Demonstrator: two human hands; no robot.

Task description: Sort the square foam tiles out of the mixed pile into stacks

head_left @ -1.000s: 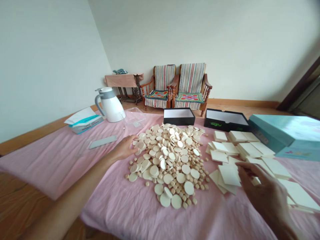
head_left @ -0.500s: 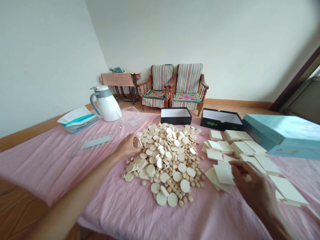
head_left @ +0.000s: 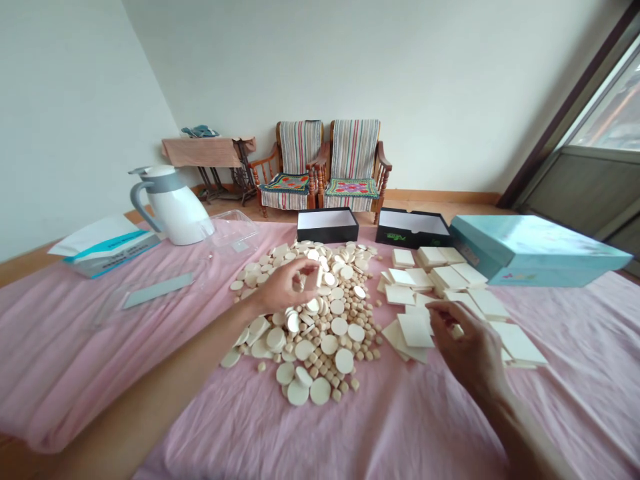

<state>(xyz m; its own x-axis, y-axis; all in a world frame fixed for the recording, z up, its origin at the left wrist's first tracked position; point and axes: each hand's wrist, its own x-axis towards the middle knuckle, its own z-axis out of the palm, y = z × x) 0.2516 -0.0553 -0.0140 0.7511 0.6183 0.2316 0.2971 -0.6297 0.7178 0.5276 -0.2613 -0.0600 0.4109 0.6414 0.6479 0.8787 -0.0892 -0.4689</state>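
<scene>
My left hand (head_left: pixel 290 287) is over the heap of wooden discs and small cubes (head_left: pixel 327 313), its fingers closed on a pale wooden piece (head_left: pixel 319 275) seen nearly edge-on. To the right, my right hand (head_left: pixel 463 337) is curled beside thin square wooden tiles (head_left: pixel 415 330), fingertips by their edge. A small pale wooden piece (head_left: pixel 457 330) shows inside its fingers; its exact shape is partly hidden. Further square tiles (head_left: pixel 453 277) stand in stacks behind and beside that hand.
Two black boxes (head_left: pixel 327 233) with white insides sit at the far edge, beside a light-blue box (head_left: pixel 540 257). At left are a white jug (head_left: pixel 177 207), a tissue pack (head_left: pixel 107 250) and clear plastic trays (head_left: pixel 233 230). Pink cloth (head_left: pixel 400 427) covers the table.
My left hand has moved right, from the heap's left edge to above it, with the pale wooden piece. The right hand stays by the tiles. The view has turned slightly right.
</scene>
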